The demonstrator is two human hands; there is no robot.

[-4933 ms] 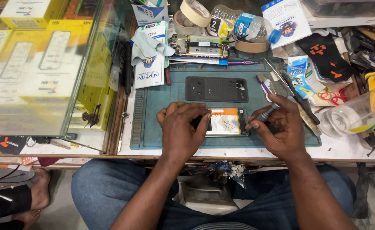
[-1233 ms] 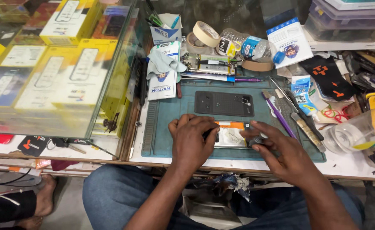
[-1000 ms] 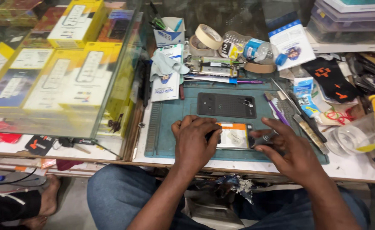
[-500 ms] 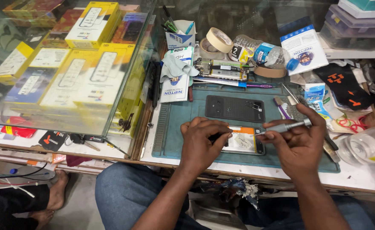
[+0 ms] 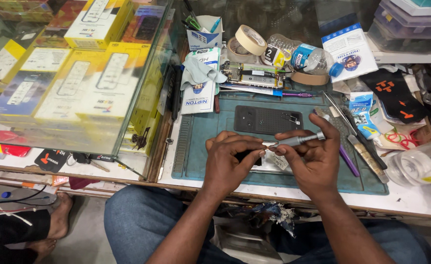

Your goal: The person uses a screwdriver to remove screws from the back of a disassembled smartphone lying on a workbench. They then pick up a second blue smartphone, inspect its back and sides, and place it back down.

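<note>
Bright, even light falls from above on the bench [image 5: 411, 203], leaving only soft, short shadows under the hands. The glass case [image 5: 78, 83] at the left carries pale reflections that haze the yellow boxes inside. Focus is sharp at centre; straight lines bow slightly toward the edges, and the floor below lies dim.
</note>
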